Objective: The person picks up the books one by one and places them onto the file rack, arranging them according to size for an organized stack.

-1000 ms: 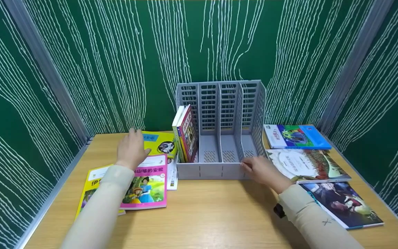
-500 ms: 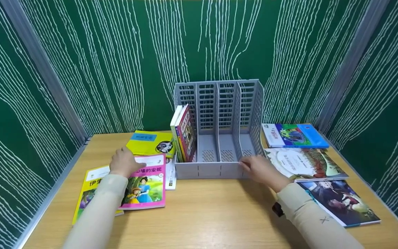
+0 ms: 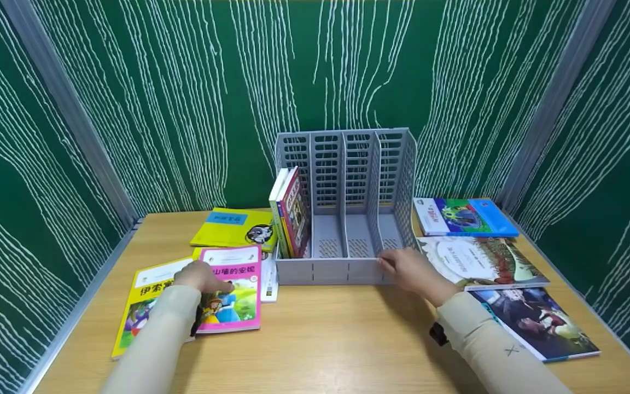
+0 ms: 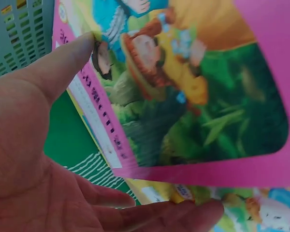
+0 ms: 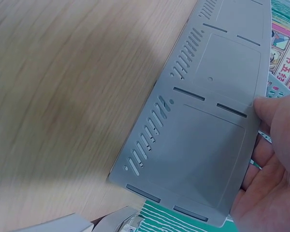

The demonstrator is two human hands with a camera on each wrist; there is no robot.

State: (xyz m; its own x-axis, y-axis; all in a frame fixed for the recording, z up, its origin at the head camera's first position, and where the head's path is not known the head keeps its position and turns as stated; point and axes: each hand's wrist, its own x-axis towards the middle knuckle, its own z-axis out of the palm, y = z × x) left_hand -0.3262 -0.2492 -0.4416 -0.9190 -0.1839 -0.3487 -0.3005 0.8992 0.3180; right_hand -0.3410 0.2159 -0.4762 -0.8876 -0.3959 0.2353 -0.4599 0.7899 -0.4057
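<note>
My left hand (image 3: 199, 275) is over a pink-bordered picture book (image 3: 244, 309) on the left of the table. In the left wrist view the thumb touches the book's cover (image 4: 154, 92), and the other fingers lie fairly straight by its edge, over a yellow book (image 3: 133, 306) beneath. My right hand (image 3: 410, 273) grips the front rim of a grey magazine rack (image 3: 331, 271), thumb on the outside and fingers behind it in the right wrist view. The rack has upright dividers; a few books (image 3: 292, 213) stand in its leftmost slot.
A yellow book with a dog picture (image 3: 238, 227) lies behind the pink one, and a white book (image 3: 269, 284) shows under it. To the rack's right lie a blue book (image 3: 465, 216), a pale book (image 3: 482, 262) and a dark book (image 3: 539, 320). Green walls enclose the wooden table (image 3: 315, 339).
My left hand has moved from beside the yellow dog book toward me, onto the pink book. The right hand keeps its grip on the rack's rim.
</note>
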